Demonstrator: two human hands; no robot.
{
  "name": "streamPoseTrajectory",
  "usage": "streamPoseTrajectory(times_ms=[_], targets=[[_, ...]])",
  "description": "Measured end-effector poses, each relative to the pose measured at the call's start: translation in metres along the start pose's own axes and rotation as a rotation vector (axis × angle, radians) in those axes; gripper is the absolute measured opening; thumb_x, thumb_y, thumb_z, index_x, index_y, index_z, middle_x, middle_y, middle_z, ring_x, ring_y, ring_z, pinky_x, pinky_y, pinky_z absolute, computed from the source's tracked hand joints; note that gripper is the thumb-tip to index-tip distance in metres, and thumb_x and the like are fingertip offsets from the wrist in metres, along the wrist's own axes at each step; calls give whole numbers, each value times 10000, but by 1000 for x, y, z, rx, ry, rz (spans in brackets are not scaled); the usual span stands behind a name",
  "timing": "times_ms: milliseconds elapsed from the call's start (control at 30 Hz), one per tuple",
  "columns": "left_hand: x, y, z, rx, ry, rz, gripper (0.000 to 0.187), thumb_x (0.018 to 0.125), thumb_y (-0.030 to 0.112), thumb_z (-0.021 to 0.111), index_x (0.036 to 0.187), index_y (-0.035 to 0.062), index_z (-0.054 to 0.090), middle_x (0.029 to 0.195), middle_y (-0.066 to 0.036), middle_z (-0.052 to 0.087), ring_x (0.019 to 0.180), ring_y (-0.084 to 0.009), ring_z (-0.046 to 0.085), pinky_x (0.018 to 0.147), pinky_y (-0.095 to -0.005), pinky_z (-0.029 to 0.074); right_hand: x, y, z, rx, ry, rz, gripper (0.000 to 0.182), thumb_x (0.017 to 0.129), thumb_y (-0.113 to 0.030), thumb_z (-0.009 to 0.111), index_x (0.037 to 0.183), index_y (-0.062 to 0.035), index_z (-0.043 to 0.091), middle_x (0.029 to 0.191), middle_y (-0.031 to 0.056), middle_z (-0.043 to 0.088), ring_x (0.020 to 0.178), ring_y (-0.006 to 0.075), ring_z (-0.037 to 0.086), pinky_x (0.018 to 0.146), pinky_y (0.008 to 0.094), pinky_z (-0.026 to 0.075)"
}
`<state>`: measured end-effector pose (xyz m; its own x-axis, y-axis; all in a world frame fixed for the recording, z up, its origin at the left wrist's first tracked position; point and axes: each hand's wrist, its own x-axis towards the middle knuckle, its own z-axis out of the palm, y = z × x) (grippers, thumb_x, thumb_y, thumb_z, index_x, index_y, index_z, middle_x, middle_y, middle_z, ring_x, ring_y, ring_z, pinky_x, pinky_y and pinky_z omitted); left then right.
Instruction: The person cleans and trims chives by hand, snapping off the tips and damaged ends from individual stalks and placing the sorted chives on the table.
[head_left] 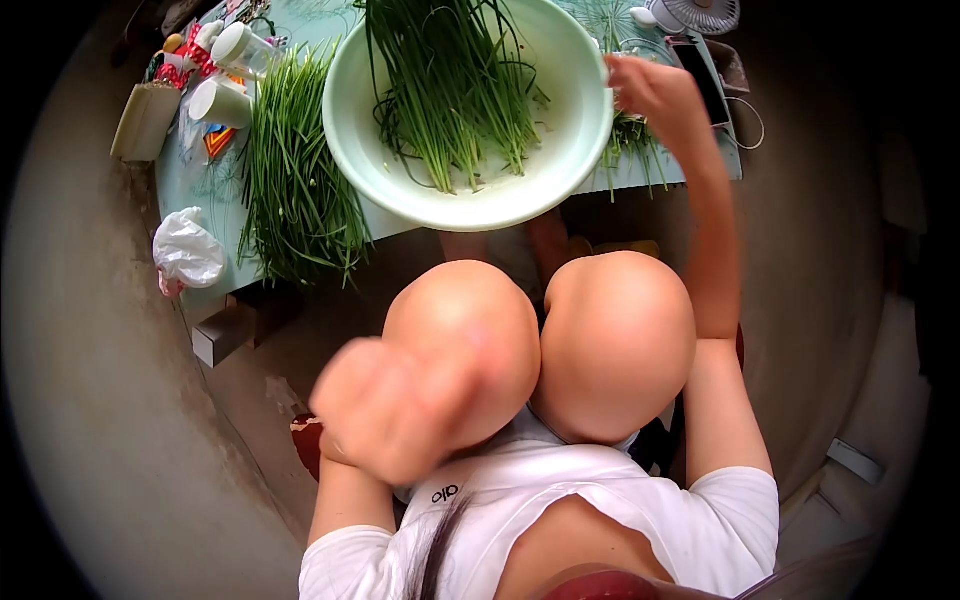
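A large pale green basin (pixel 350 165) stands at the table's near edge, with a thick bunch of green chives (pixel 440 90) lying in it. My right hand (pixel 650 90) is at the basin's right rim, above a smaller pile of chives (pixel 630 150). Its fingers are bent and blurred, and whether they grip anything does not show. Over my left knee, my left hand (pixel 395 405) is badly smeared by motion, so its fingers cannot be made out. A big heap of long chives (pixel 300 180) lies left of the basin, hanging over the table's edge.
On the patterned table (pixel 215 180), a crumpled white plastic bag (pixel 188 248) lies at the left corner. White-lidded containers (pixel 220 102) are farther back. At the right are a phone (pixel 700 80) and a small white fan (pixel 700 12). My knees (pixel 620 340) are close below the basin.
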<state>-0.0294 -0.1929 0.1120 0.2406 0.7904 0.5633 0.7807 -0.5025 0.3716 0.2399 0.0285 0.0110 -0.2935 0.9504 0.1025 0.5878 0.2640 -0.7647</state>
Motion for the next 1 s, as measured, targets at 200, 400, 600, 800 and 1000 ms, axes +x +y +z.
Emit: streamPoseTrajectory(times_ms=[200,400,600,800,1000], targets=[[-4,7,3,-228,-11,35,235,888,259,616,734,80,614,619,-11,540,484,-152,464,403,-254,362,22,-5,89,-303,-495,-212,157,836,-133,592,962,-58,649,800,116,656,703,273,613,646,325,491],[-6,6,0,-210,-54,67,329,897,364,589,722,87,618,639,2,542,507,-149,473,417,-259,377,44,16,107,-437,-787,139,156,821,-164,616,949,-91,668,767,100,661,653,219,629,634,345,501],[-9,4,-4,-175,-43,44,319,903,350,584,725,88,619,643,-2,549,510,-153,475,418,-260,376,42,19,117,-618,-786,68,199,826,-244,614,843,-56,679,687,65,659,613,182,641,618,325,511],[-8,5,-2,-172,-39,35,262,891,288,599,723,89,617,650,-4,563,509,-151,476,416,-256,368,38,4,123,-760,-918,160,328,827,-286,595,648,-17,651,553,47,629,528,188,633,579,323,523],[-4,5,3,-156,-16,64,246,875,272,616,705,93,610,638,-1,575,500,-149,473,419,-251,364,42,17,121,-652,-893,224,278,803,-200,529,626,-13,635,561,61,628,510,175,607,535,317,506]])
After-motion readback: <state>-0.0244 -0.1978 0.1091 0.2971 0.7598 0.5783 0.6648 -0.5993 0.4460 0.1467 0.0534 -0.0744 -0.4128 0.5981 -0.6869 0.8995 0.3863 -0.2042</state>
